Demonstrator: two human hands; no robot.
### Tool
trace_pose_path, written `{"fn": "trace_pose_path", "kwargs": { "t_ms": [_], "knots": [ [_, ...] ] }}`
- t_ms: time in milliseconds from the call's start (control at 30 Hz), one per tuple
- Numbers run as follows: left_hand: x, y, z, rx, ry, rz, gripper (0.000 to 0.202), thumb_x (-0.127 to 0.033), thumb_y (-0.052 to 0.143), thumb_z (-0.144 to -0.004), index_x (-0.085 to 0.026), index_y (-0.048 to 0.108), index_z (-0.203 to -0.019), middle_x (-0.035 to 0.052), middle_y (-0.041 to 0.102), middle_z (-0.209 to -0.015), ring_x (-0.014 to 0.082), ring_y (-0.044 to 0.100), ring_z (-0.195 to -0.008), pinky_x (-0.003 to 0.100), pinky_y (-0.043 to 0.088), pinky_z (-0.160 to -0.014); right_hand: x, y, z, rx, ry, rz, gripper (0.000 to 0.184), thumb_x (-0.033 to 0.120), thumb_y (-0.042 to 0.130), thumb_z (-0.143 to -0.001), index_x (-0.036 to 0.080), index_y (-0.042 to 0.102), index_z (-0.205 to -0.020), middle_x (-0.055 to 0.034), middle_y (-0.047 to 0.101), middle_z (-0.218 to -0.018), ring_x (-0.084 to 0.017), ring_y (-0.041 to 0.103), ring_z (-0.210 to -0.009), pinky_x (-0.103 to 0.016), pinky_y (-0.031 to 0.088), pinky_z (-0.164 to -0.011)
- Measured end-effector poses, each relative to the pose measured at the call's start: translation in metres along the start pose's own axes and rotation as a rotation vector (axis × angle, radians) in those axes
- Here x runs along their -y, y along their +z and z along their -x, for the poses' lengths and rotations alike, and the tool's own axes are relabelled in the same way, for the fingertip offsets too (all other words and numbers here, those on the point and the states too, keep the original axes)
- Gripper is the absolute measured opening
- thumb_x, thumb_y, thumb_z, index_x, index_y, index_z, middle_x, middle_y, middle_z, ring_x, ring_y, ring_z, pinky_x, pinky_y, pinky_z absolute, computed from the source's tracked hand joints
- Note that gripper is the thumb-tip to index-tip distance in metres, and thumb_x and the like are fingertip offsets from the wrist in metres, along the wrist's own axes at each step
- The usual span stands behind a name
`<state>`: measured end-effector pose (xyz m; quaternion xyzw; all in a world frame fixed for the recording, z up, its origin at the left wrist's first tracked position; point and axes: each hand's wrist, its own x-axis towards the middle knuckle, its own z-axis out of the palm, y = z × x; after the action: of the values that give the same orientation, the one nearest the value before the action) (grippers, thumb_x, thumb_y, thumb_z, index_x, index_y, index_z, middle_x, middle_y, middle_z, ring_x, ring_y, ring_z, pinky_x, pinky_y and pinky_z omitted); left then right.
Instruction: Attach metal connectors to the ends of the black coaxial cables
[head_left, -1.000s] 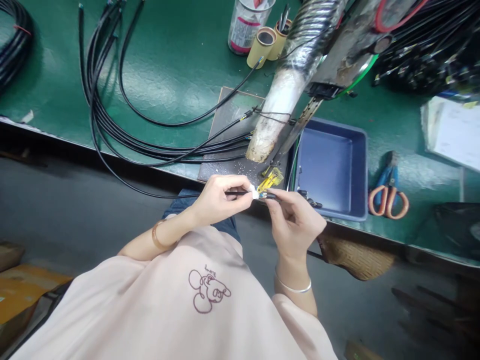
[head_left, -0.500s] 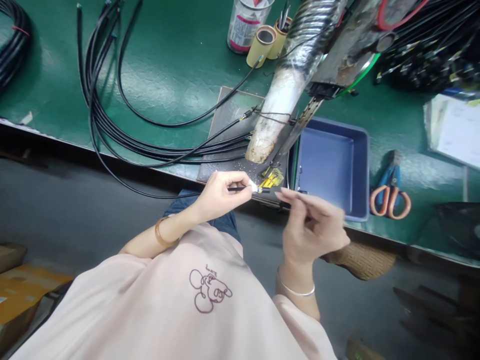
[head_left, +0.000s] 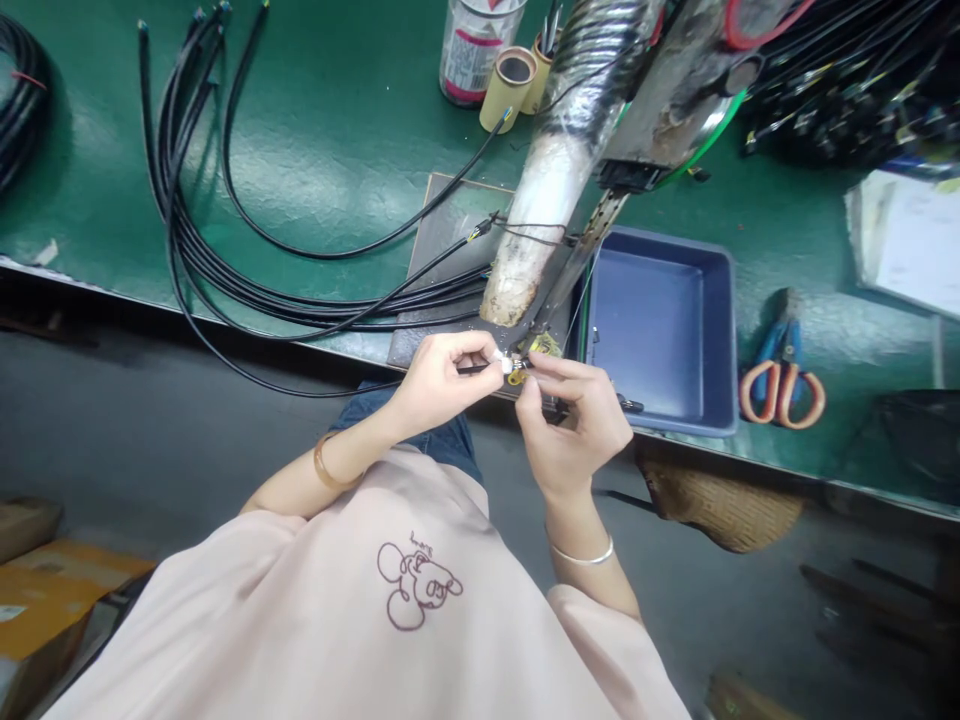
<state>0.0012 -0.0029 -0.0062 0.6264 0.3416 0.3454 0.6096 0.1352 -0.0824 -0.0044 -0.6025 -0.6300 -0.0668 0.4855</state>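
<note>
I see duct (head_left: 534, 230) hanging over mat (head_left: 450, 222), part-blocking it; my L hand (head_left: 442, 385) pinches blk cable (head_left: 471, 370) nr tip; R hand (head_left: 579, 425) finger + thumb almost together there, can't tell grip. Rear cup (head_left: 534, 95) holds thin tools (head_left: 551, 30); blue tray (head_left: 652, 330) has small blk pcs (head_left: 631, 405) at nr-L corner.

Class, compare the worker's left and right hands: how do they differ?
The left hand grips the black cable; the right hand is at its end. The left hand wears a brown bangle at the wrist, the right hand a silver bangle. Shared: both curl thumb towards fingers.
</note>
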Motion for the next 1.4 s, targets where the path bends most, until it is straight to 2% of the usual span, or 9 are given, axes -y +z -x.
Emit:
{"fn": "trace_pose_path", "kwargs": {
  "t_ms": [300, 467, 733, 1000, 1267, 1400],
  "knots": [
    [-0.0044, 0.0039, -0.0046, -0.056, -0.003, 0.115, 0.013, -0.022, 0.061, -0.074, -0.014, 0.06, -0.064, -0.001, 0.058, -0.064, 0.0082, 0.051, -0.062, 0.019, 0.044, -0.061, -0.0026, 0.0018, -0.0038, 0.005, 0.043, 0.0, 0.014, 0.013, 0.069, -0.085, 0.023, 0.061, -0.079, -0.0014, 0.077, -0.091, -0.019, 0.076, -0.086, -0.036, 0.063, -0.074],
    [-0.0069, 0.0046, -0.0041, -0.056, 0.013, 0.143, 0.014, -0.024, 0.062, -0.075, -0.015, 0.059, -0.065, -0.001, 0.058, -0.065, 0.0083, 0.052, -0.062, 0.02, 0.047, -0.062, 0.0012, -0.0012, -0.0066, 0.001, 0.034, -0.008, 0.015, 0.011, 0.071, -0.084, 0.023, 0.063, -0.081, -0.0019, 0.078, -0.093, -0.018, 0.076, -0.086, -0.034, 0.064, -0.074],
    [-0.0061, -0.0038, -0.0022, 0.03, -0.093, 0.123, 0.012, -0.021, 0.061, -0.072, -0.013, 0.059, -0.064, -0.0028, 0.052, -0.059, 0.0063, 0.044, -0.056, 0.018, 0.036, -0.054, -0.0021, -0.004, -0.0014, 0.09, -0.112, 0.064, 0.018, 0.01, 0.067, -0.085, 0.025, 0.057, -0.081, -0.0054, 0.079, -0.102, -0.017, 0.077, -0.083, -0.03, 0.066, -0.07],
    [-0.006, -0.0031, 0.002, 0.054, -0.091, 0.146, 0.013, -0.024, 0.062, -0.074, -0.012, 0.064, -0.068, 0.0001, 0.06, -0.063, 0.0077, 0.049, -0.058, 0.02, 0.041, -0.058, -0.0005, -0.0035, -0.003, 0.052, 0.095, -0.08, 0.015, 0.01, 0.068, -0.086, 0.023, 0.062, -0.081, -0.0016, 0.078, -0.089, -0.018, 0.076, -0.084, -0.033, 0.062, -0.075],
    [-0.0037, 0.0011, -0.0001, -0.009, -0.011, 0.024, 0.014, -0.022, 0.057, -0.078, -0.013, 0.064, -0.069, 0.0, 0.063, -0.066, 0.0091, 0.054, -0.064, 0.02, 0.046, -0.064, -0.0008, -0.0029, -0.0035, 0.057, 0.019, 0.01, 0.013, 0.011, 0.069, -0.086, 0.023, 0.064, -0.084, -0.0016, 0.078, -0.091, -0.019, 0.077, -0.086, -0.034, 0.062, -0.075],
    [-0.0026, 0.0037, -0.0006, -0.025, -0.017, -0.003, 0.016, -0.023, 0.055, -0.08, -0.013, 0.064, -0.072, 0.0004, 0.063, -0.066, 0.0094, 0.055, -0.063, 0.019, 0.046, -0.061, -0.0025, -0.0021, -0.0048, 0.054, 0.017, 0.003, 0.015, 0.01, 0.07, -0.086, 0.023, 0.064, -0.085, -0.0013, 0.078, -0.092, -0.018, 0.077, -0.087, -0.033, 0.061, -0.076]
  ]
}}
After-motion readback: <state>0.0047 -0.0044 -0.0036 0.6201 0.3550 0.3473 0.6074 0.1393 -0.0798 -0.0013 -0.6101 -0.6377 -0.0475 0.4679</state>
